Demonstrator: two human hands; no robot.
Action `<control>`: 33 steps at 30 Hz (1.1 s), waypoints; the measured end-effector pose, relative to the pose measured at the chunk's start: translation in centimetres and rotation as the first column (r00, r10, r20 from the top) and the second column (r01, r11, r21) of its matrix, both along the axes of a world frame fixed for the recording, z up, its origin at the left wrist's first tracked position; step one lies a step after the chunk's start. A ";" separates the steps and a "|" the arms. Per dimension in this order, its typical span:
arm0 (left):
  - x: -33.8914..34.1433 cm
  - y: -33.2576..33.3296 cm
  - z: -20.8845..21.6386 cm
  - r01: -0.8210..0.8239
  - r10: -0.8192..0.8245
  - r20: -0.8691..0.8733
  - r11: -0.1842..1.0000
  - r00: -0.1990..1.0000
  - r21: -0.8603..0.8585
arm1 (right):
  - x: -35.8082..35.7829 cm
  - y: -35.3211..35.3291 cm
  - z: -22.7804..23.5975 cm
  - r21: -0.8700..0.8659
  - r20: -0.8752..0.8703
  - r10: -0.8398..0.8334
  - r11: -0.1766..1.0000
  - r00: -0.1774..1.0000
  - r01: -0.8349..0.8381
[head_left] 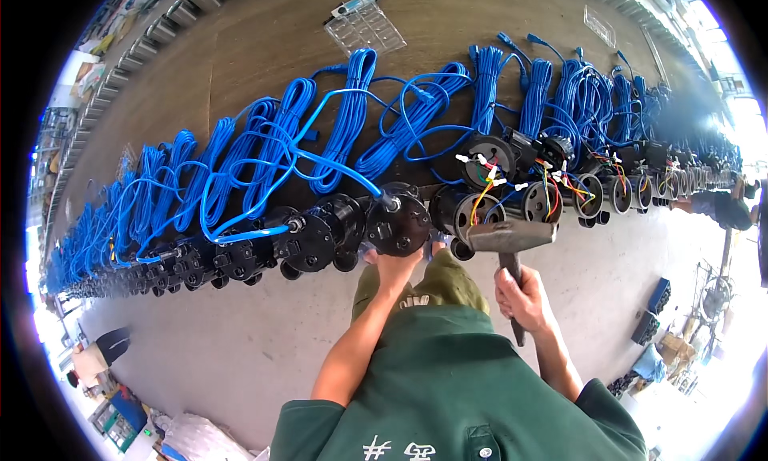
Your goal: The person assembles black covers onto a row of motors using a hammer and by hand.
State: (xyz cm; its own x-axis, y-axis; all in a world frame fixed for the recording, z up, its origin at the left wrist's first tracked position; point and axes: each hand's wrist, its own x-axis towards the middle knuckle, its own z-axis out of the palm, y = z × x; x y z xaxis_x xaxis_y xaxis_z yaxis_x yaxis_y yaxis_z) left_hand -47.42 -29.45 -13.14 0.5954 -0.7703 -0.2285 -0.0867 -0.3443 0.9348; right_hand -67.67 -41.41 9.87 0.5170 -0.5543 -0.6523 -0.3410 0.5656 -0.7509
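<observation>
My right hand (522,297) is closed around the handle of a hammer (512,237). The hammer's grey metal head is raised near an uncapped black cylinder (472,211) with coloured wires at its mouth. Just to the left, my left hand (398,270) grips the lower edge of a black round end cap (398,219); its fingertips are hidden behind the part. From a metal fitting on that cap runs a blue cable (340,166) toward the bundles on the table. Another capped black cylinder (310,241) stands beside it on the left.
Tied blue cable bundles (348,125) lie in a row across the brown table (264,53). More open cylinders with wires (588,193) line the edge to the right. A clear plastic tray (364,30) lies farther back. Other people (724,209) are at the far right and lower left.
</observation>
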 end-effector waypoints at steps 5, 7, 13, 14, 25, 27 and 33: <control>-0.4 1.0 -3.1 -0.031 0.032 -0.016 0.999 0.999 0.035 | 0.2 1.4 -0.4 -0.107 -0.126 0.095 0.988 0.987 -0.109; -0.2 1.1 -3.2 -0.045 0.048 -0.065 0.998 0.997 0.045 | 0.1 1.7 -0.9 -0.105 -0.133 0.100 0.988 0.986 -0.114; 0.9 1.9 -2.1 0.079 -0.062 -0.153 0.991 0.986 0.111 | 0.2 0.6 -0.3 -0.076 -0.126 0.137 0.986 0.983 -0.147; 0.9 2.0 -1.6 0.083 -0.067 -0.153 0.991 0.986 0.101 | 0.2 0.3 -0.1 -0.096 -0.119 0.149 0.982 0.982 -0.161; 0.2 0.5 -2.0 0.017 -0.025 0.054 0.990 0.998 0.143 | 3.4 1.0 -2.6 -0.053 -0.083 0.115 0.991 0.990 -0.119; 0.4 1.3 -1.2 0.000 -0.005 0.051 0.996 0.999 0.090 | 2.5 1.8 -3.0 0.153 -0.073 0.169 0.976 0.983 -0.156; 0.2 0.6 0.9 -0.028 0.025 0.061 0.998 0.998 0.052 | 0.5 -0.4 0.4 0.135 0.033 -0.014 0.991 0.999 0.009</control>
State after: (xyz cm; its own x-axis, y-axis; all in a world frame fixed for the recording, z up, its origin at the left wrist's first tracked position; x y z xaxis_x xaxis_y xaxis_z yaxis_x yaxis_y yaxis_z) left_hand -47.19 -28.89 -12.29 0.6289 -0.7421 -0.2319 -0.1323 -0.3960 0.9087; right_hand -67.15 -41.84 10.32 0.5345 -0.4688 -0.7033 -0.3093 0.6659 -0.6789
